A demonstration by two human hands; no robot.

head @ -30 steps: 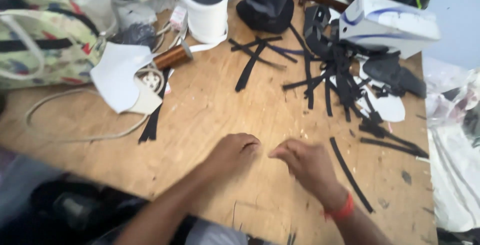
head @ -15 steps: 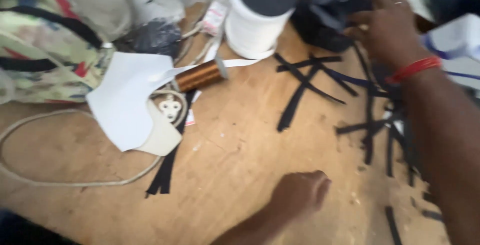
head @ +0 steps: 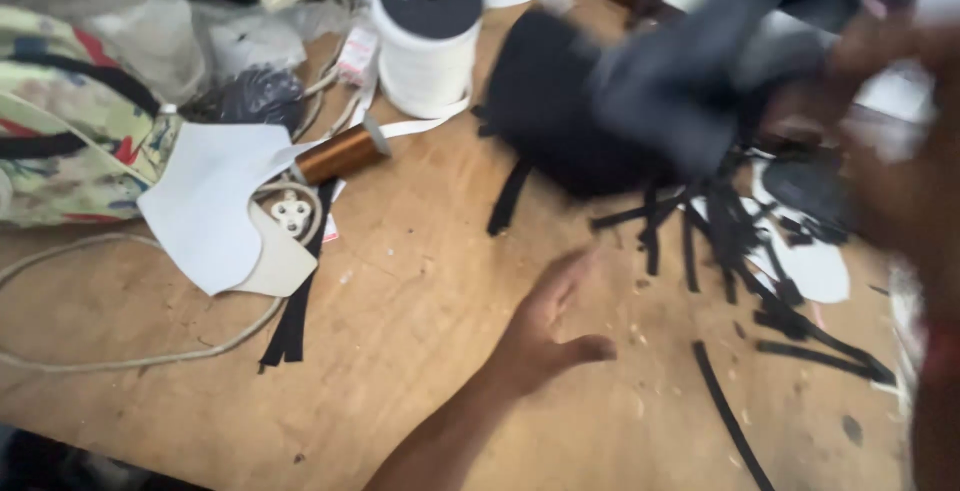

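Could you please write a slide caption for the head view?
Left hand open over a wooden table; blurred right hand lifts dark cloth.

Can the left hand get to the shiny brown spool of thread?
Probably yes. The left hand rests open on the wooden table, and only bare wood lies between it and the copper-brown spool. Nothing stands in the way.

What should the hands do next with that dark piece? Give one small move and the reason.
Probably lower the dark piece onto the bare wood by the left hand. The right hand, blurred, holds it in the air, while the left hand waits open, palm up.
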